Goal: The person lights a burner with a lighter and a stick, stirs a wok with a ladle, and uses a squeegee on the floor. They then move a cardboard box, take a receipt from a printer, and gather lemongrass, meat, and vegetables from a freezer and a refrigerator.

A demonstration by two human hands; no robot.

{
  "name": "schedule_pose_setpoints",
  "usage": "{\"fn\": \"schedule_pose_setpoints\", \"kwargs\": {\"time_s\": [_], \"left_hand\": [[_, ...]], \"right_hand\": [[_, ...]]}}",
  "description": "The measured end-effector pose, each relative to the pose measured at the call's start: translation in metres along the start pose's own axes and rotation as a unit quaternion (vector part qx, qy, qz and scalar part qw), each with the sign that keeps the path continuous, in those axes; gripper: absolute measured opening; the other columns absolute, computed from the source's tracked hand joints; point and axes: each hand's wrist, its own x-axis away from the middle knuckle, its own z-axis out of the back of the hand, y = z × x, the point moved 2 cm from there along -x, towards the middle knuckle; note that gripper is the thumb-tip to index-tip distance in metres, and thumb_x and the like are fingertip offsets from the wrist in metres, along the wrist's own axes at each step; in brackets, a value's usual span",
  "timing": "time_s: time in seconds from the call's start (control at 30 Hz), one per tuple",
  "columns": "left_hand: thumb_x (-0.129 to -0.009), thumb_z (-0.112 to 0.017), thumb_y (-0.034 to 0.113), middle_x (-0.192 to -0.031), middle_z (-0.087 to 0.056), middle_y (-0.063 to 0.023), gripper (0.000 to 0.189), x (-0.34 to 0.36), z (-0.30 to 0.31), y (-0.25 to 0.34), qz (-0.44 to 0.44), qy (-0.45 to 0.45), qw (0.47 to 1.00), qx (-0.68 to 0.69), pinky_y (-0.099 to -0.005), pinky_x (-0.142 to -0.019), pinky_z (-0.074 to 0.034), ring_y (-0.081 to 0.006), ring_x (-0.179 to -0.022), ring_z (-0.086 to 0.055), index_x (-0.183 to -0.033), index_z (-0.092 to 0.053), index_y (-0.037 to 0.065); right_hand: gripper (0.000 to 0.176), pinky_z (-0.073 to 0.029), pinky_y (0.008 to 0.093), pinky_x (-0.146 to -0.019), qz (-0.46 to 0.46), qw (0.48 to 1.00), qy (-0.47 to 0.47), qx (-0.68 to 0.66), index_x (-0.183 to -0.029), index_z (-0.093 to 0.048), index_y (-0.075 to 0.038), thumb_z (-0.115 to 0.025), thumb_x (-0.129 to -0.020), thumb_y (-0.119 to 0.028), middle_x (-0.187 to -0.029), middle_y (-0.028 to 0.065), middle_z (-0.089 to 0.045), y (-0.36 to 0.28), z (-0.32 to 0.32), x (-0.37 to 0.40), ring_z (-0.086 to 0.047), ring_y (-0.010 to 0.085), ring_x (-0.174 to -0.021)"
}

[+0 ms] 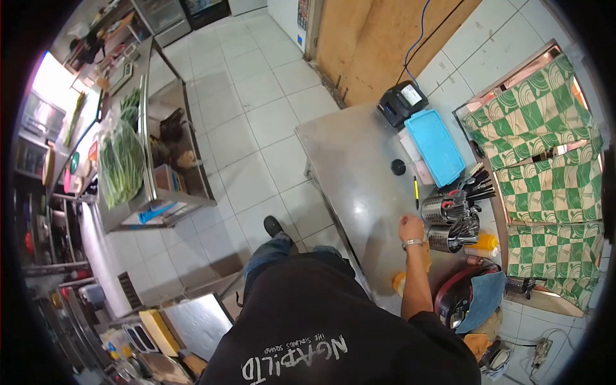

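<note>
My right hand (411, 228), with a bracelet on its wrist, is over the steel table (340, 147). Its fingers look curled in, and whatever they hold, if anything, is hidden. Just to its right stand two perforated metal holders, the nearer cutlery holder (441, 239) and the farther cutlery holder (436, 209), packed with utensils. Beyond the hand lies a yellow and black marker (416, 192). A round black lid-like disc (398, 167) is farther up the table. My left hand is out of view.
A blue plastic box (435, 147) and a black printer-like device (402, 102) stand by the wall. Yellow-orange bottles (482, 244) are beside the holders. A dark red rice cooker-like appliance (453, 298) sits near my forearm. Green vegetables (120, 160) lie on the left counter.
</note>
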Motion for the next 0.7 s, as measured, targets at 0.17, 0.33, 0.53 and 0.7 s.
{"fn": "schedule_pose_setpoints", "kwargs": {"time_s": [0.17, 0.33, 0.53, 0.7], "left_hand": [[-0.085, -0.060, 0.027, -0.088, -0.065, -0.0112, 0.036, -0.100, 0.121, 0.082, -0.138, 0.085, 0.985, -0.057, -0.0346, -0.070, -0.049, -0.0229, -0.078, -0.063, -0.115, -0.057, 0.008], [-0.084, -0.061, 0.021, -0.081, -0.064, -0.0096, 0.036, -0.128, 0.245, 0.191, -0.109, 0.194, 0.974, 0.035, -0.0317, -0.060, -0.050, -0.0175, -0.063, -0.062, -0.117, -0.056, 0.007], [-0.085, -0.061, 0.019, -0.076, -0.063, -0.0081, 0.035, -0.169, 0.271, 0.260, -0.130, 0.177, 0.976, 0.012, -0.0303, -0.056, -0.048, -0.0150, -0.061, -0.060, -0.118, -0.054, 0.007], [-0.084, -0.060, 0.027, -0.092, -0.066, -0.0127, 0.041, -0.192, 0.258, 0.234, -0.054, 0.073, 0.991, -0.097, -0.0368, -0.078, -0.048, -0.0236, -0.088, -0.062, -0.119, -0.056, 0.007]], "right_hand": [[0.020, -0.046, 0.0469, -0.070, -0.001, 0.941, 0.296, -0.161, -0.099, -0.058, -0.004, -0.050, -0.087, -0.018, -0.082, 0.0187, -0.064, -0.068, 0.088, -0.087, -0.060, 0.0400, -0.074], [0.033, -0.048, 0.0407, -0.068, -0.033, 0.884, 0.339, -0.320, -0.115, -0.053, -0.010, -0.057, -0.082, -0.015, -0.078, 0.0098, -0.067, -0.078, 0.157, -0.198, -0.064, 0.0280, -0.071], [0.053, -0.049, 0.0384, -0.072, -0.129, 0.885, 0.322, -0.310, -0.119, -0.049, -0.007, -0.070, -0.074, -0.025, -0.078, 0.0074, -0.068, -0.046, 0.152, -0.327, -0.065, 0.0255, -0.073], [0.071, -0.049, 0.0353, -0.074, -0.211, 0.850, 0.317, -0.364, -0.127, -0.042, -0.005, -0.075, -0.071, -0.032, -0.080, 0.0091, -0.066, -0.054, 0.140, -0.383, -0.064, 0.0258, -0.077]]}}
